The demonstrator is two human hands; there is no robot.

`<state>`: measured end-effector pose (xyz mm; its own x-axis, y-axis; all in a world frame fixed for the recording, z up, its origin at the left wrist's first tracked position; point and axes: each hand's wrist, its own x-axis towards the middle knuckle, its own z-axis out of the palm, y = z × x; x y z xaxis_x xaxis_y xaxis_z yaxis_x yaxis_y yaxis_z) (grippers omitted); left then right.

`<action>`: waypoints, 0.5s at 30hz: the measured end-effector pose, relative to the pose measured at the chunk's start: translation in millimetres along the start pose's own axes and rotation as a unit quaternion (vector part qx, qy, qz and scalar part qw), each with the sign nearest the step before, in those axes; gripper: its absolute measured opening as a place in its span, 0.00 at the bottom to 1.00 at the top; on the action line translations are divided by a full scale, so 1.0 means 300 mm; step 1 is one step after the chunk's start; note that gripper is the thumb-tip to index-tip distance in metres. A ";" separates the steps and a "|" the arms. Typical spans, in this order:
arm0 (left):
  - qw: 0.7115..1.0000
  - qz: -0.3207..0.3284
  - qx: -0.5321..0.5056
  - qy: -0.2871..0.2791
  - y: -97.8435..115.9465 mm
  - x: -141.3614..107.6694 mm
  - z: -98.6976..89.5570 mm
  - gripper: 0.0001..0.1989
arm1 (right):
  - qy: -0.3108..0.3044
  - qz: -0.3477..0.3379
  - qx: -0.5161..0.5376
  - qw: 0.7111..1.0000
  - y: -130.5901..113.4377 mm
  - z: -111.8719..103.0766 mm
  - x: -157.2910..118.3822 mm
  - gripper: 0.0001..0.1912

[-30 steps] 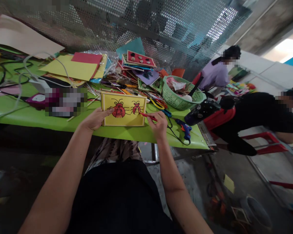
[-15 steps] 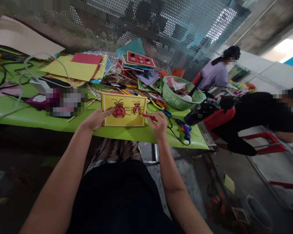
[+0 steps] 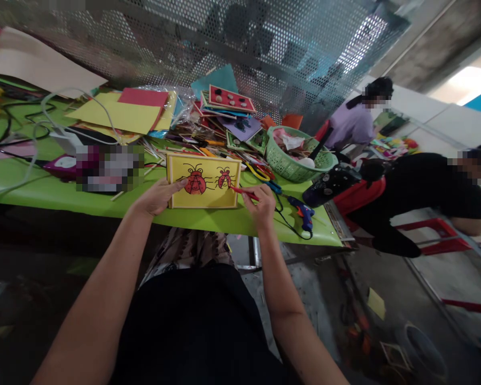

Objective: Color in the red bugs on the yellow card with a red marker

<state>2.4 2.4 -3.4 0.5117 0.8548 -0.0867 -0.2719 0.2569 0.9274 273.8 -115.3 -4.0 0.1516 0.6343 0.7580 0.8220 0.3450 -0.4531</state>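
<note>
One yellow card (image 3: 220, 200) with a pale raised border, held above the near edge of a green-covered table (image 3: 64, 193); it bears two red ladybugs with black outlines, the larger at left. Left hand (image 3: 155, 198), closed on the card's left edge, thumb lying across the face. Right hand (image 3: 260, 203), closed around one red pen (image 3: 245, 192), its tip at the smaller ladybug (image 3: 224, 180); contact cannot be told. Right of this hand, one blue glue gun (image 3: 303, 213), lying on the table, and one dark bottle (image 3: 326, 184), lying tilted. Beyond the card, yellow-handled scissors (image 3: 257, 172) and one green basket (image 3: 296, 170), filled with mixed pieces. Farther back, yellow sheet (image 3: 116, 114), red sheet (image 3: 144, 97) and a pile of decorated cards (image 3: 232, 100). Behind these, one perforated metal panel (image 3: 156, 43). At right, two people, one in a purple top (image 3: 353, 125), one in black (image 3: 417, 182).
</note>
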 end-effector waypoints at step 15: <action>1.000 -0.005 -0.014 -0.004 -0.005 0.008 -0.006 0.24 | -0.001 0.007 -0.001 1.000 0.008 0.003 -0.004 0.06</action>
<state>2.6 5.0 -5.7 0.5204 0.8489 -0.0923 -0.2906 0.2777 0.9157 275.2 -114.7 -6.5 0.1621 0.6410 0.7502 0.8205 0.3348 -0.4633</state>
